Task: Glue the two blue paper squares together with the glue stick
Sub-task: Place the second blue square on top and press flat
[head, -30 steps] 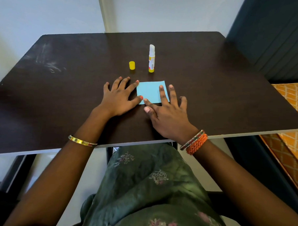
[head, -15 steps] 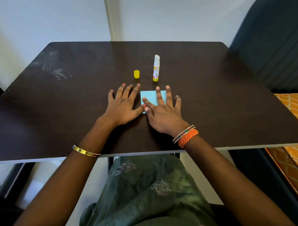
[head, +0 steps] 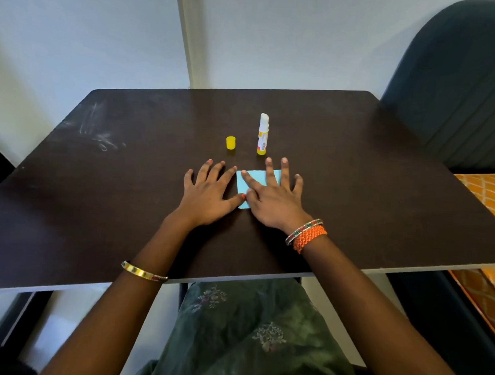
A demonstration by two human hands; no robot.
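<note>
A light blue paper square [head: 257, 178] lies flat on the dark table [head: 354, 192]; only one blue layer is distinguishable. My right hand [head: 274, 197] lies flat on top of it with fingers spread, covering its right part. My left hand [head: 209, 191] rests flat on the table just left of the paper, its thumb tip touching the paper's lower left edge. Behind the paper the glue stick [head: 263, 134] stands upright with its white glue exposed, and its yellow cap [head: 230, 143] stands to the left of it.
A dark upholstered chair [head: 458, 83] stands at the table's far right, with an orange patterned cloth [head: 487, 195] beside it. A white wall runs behind the table. My lap in green fabric [head: 248, 329] shows below the table's near edge.
My right hand has slid forward and left over the paper, covering more of it. The camera has tilted so the table sits lower in view. My left hand stays beside the paper.
</note>
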